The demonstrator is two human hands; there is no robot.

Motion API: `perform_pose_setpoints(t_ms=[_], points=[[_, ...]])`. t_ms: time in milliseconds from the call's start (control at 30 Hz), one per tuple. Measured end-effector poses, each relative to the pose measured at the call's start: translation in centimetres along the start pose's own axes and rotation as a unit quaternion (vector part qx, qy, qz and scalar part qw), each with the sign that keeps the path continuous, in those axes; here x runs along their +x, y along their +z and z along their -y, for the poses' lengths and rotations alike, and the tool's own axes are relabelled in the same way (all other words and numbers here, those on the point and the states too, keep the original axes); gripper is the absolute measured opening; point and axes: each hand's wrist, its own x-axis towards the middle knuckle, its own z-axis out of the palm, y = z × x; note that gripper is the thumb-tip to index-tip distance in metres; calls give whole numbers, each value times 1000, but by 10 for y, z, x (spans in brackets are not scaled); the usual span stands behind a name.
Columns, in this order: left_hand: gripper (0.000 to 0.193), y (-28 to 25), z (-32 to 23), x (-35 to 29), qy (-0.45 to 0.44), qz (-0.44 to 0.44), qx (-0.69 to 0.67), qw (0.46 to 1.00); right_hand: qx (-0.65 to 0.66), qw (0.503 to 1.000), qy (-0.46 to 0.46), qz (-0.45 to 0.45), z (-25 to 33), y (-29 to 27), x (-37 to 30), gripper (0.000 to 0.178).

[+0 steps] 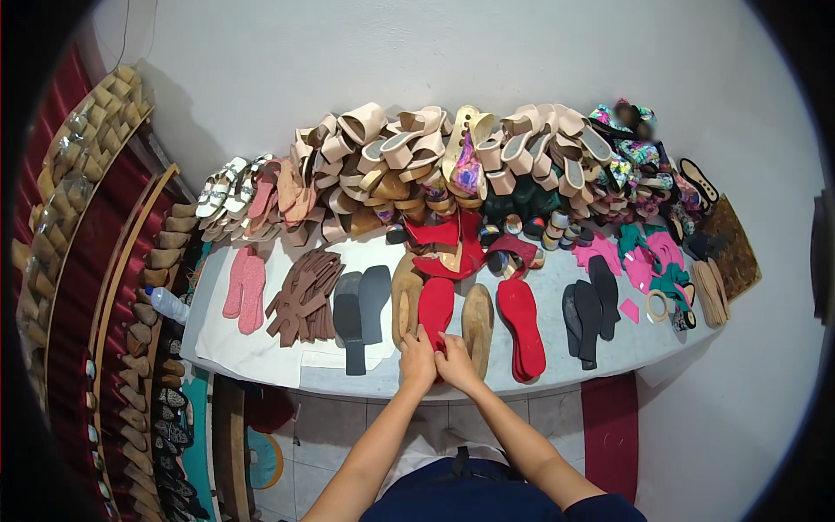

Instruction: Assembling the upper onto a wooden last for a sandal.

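A red shoe insole (436, 300) lies toe-away near the front edge of the table, in front of me. My left hand (417, 361) grips its heel end from the left, fingers closed. From the right, my right hand (457, 360) pinches the same end; the fingers hide most of the heel. A worn tan shoe last (405, 304) lies close to the insole's left, and another tan last (477, 326) to its right, beside my right hand. Further right rests a small stack of red insoles (521, 326).
Grey insoles (374, 294), brown strap pieces (304, 300) and pink glittery soles (244, 291) lie left on the marble-look table (557, 378). Black insoles (590, 313), a tape roll (657, 305) and fabric scraps lie right. Heeled sandals (522, 139) pile along the wall; racks of lasts (135, 383) stand left.
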Motion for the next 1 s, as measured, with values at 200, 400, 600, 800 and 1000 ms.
perform_pose_setpoints(t_ms=[200,400,600,800,1000], points=[[59,-15,-4,13,7,83,-14,996,31,992,113,-47,-4,8,23,49],[76,-16,0,27,1,145,-55,988,169,961,206,-75,-16,15,37,49],[75,-13,29,39,71,210,-293,930,101,961,252,-53,-15,14,44,61],[75,-9,55,39,-42,316,-419,850,-135,958,250,-36,16,24,44,81],[68,-15,66,32,-18,336,-498,799,-63,972,221,47,-4,12,49,90]])
